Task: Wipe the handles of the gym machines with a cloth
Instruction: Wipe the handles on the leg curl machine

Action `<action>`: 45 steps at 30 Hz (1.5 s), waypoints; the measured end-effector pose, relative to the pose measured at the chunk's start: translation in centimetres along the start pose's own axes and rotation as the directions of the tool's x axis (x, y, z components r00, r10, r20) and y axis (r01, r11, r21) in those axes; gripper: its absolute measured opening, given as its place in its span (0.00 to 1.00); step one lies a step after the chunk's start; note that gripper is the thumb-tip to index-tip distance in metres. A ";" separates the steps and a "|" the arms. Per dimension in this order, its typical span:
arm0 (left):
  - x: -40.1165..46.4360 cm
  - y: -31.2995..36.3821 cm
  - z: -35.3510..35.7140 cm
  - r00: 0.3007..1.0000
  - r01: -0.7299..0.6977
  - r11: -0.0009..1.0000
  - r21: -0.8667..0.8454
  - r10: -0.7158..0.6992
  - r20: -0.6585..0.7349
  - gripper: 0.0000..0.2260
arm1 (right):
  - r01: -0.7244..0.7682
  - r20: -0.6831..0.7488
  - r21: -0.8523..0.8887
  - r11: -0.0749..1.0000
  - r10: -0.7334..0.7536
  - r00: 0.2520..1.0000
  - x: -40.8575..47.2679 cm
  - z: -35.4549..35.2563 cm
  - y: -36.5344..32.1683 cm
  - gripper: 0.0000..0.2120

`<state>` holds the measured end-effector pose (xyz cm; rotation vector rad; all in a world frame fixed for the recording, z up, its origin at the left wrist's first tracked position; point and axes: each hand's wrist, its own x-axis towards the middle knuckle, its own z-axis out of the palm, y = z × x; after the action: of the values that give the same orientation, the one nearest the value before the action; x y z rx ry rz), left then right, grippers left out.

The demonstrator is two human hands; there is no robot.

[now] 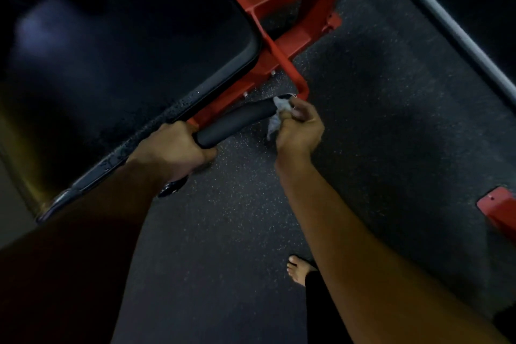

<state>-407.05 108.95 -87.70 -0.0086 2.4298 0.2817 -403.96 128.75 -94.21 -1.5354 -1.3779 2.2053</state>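
Bare foot [297, 268] on speckled floor [363, 126], nearest.
Left hand [178, 148] wraps near end of black handle [237, 120], steadying it.
Right hand [297, 127] pinches small pale cloth [276, 113] against handle's far end, beside red frame [279, 61].
Risk: small cloth, loose corner hanging; could slip from pinch. Section under left palm likely missed. Wet seat pad [125, 45] beyond.

Bare forearms, dark wristwatch [171, 186], barefoot

We note a dim, underexposed view, brightest on the red frame [282, 0], with the black pad [125, 45] left of it smeared by blur, faint glare along the pad's near edge, and deep shadow below toward the corners.
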 end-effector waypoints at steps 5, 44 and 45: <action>-0.3 0.4 -0.1 1.000 0.020 1.000 -0.012 -0.020 0.007 0.16 | -0.007 0.090 0.041 0.999 0.003 0.996 -3.5 0.1 0.7 0.08; -0.7 1.2 -0.4 0.999 0.053 0.998 0.020 -0.054 0.007 0.13 | -0.412 0.032 0.381 0.828 0.434 0.900 2.0 1.3 0.6 0.11; -0.7 1.2 -0.3 0.998 0.055 0.998 0.019 -0.056 0.006 0.13 | -0.425 0.030 0.358 0.831 0.445 0.895 2.4 1.6 0.4 0.10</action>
<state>-406.83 109.98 -86.80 -0.0665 2.4211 0.2330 -406.26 128.87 -96.00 -1.8826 -0.5887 2.4543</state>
